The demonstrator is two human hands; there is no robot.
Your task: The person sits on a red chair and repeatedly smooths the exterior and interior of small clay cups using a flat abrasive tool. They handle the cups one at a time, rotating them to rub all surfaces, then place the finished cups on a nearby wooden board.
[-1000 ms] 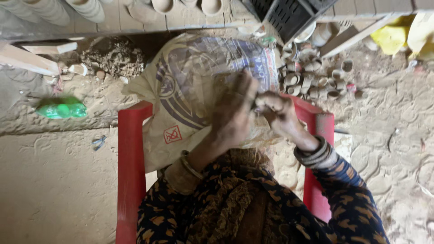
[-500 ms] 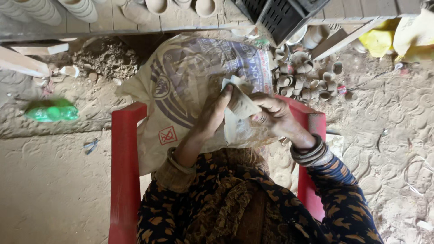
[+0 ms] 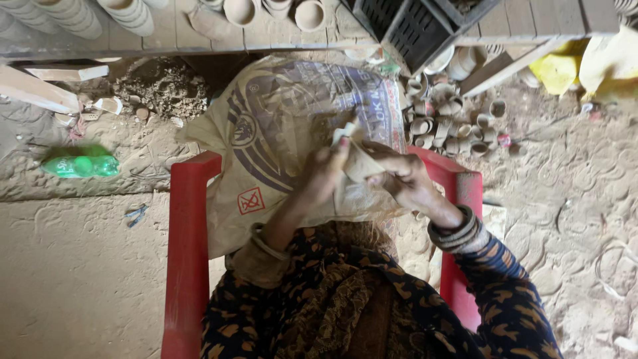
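Observation:
A dusty woven sack [image 3: 279, 126] with dark printed patterns lies across my lap and over the front of a red plastic chair [image 3: 189, 252]. Both my hands meet over its middle. My left hand [image 3: 323, 174] pinches a folded flap of the sack's fabric [image 3: 355, 159] from the left. My right hand [image 3: 403, 179], with bangles at the wrist, grips the same flap from the right. The flap stands up between my fingers. What lies under the flap is hidden.
Several small clay cups [image 3: 448, 123] lie scattered on the dirt floor at the upper right. Stacked clay cups [image 3: 66, 13] sit on a wooden board [image 3: 186, 33] along the top. A green plastic bottle [image 3: 81, 166] lies left, a dark crate [image 3: 415, 26] and yellow bag [image 3: 558, 70] at the top right.
My hands have lifted and pulled a flap of the sack up between them; earlier they worked lower against the sack's surface. The view has shifted slightly.

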